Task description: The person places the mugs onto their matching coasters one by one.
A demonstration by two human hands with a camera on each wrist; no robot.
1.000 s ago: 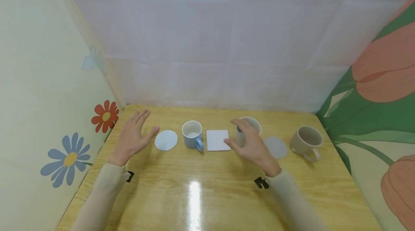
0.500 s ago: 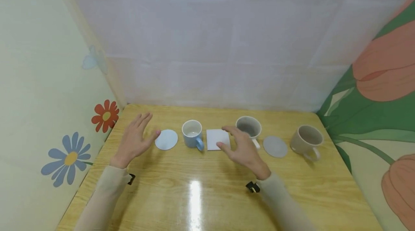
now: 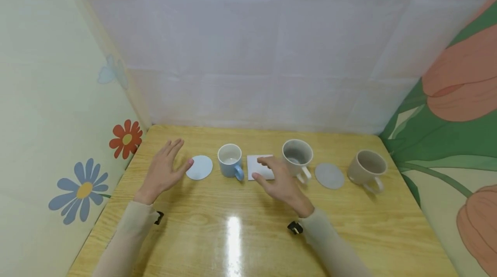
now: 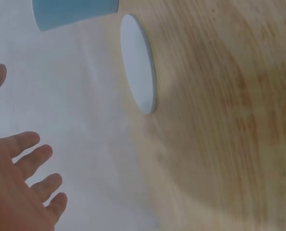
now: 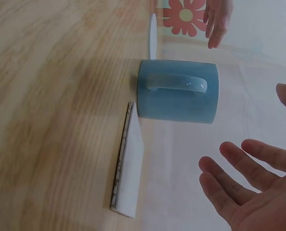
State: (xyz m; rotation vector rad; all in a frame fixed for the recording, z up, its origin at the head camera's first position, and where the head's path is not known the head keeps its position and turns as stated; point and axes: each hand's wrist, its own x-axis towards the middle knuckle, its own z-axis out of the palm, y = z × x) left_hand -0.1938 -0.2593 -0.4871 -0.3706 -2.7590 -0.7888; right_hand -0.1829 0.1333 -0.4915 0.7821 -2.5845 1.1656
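My left hand (image 3: pixel 161 175) hovers left of a round pale-blue coaster (image 3: pixel 199 167), fingers spread and holding nothing. In the left wrist view the same coaster (image 4: pixel 138 65) lies flat on the wood. My right hand (image 3: pixel 282 185) hangs above the near right part of a square white coaster (image 3: pixel 254 167), its fingers relaxed and apart from things. Left of that square stands a small blue mug (image 3: pixel 230 165) with a white inside; the right wrist view shows its blue handle (image 5: pixel 176 83). Behind and right of the right hand stands a larger grey-white mug (image 3: pixel 297 154).
A round grey coaster (image 3: pixel 329 176) lies right of the grey-white mug. Farther right stands a beige mug (image 3: pixel 365 168), handle toward the front. All rest on a wooden table (image 3: pixel 202 234), with a white cloth (image 3: pixel 248 52) behind and floral panels at both sides.
My right hand has moved left from in front of the grey-white mug to over the square coaster, uncovering that mug. The left hand has shifted slightly right and toward the front. The mugs stayed put.
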